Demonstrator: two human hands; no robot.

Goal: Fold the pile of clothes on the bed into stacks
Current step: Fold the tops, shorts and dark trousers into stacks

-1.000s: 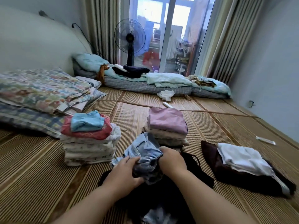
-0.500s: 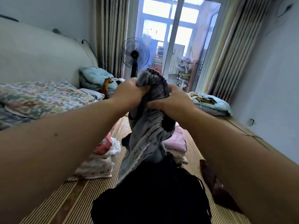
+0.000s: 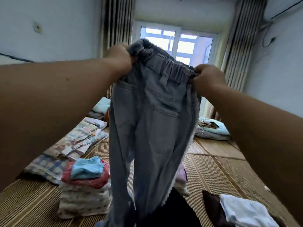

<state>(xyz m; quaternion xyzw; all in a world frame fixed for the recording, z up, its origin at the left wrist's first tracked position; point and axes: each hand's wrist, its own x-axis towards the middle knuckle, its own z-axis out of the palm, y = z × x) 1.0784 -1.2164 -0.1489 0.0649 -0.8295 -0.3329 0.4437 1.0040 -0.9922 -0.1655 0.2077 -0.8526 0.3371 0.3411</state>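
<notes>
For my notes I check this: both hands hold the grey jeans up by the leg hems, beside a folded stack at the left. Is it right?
Not the hems: the head view shows the left hand and right hand gripping the grey jeans by the elastic waistband. The folded stack is at the left.

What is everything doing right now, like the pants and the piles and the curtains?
grey pants: held up, hanging unfolded.
left hand: gripping the waistband.
right hand: pinching the waistband.
tall stack: folded, blue top uppermost.
black clothes: unfolded heap.
white garment: lying loosely on dark cloth.
curtains: drawn open.
</notes>
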